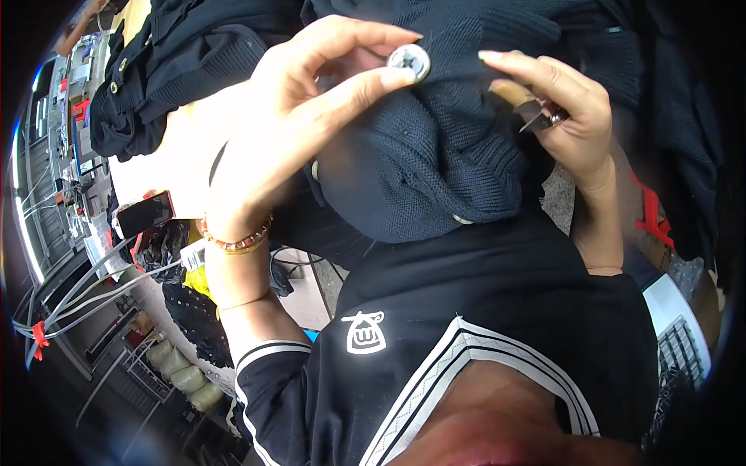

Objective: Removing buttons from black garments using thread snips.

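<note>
Between the thumb and index finger of my left hand (326,85) is a round silver-grey button (409,64), its face turned up. Whether it is fixed to the cloth I cannot tell. Below and behind it, a dark navy knitted garment (435,155) lies bunched over my lap, with a pale button (462,220) on its lower edge. My right hand (571,109) hovers right of the garment, index finger and thumb apart. Tucked in its curled fingers is a small pointed metal blade (532,120), like thread snips, partly hidden and blurred.
Another dark knitted garment with light buttons (118,76) lies on the pale table (190,132) at the left. A phone (145,214) is by the table's near edge. White cables (101,283) run at the far left. Red strips (654,213) hang at the right.
</note>
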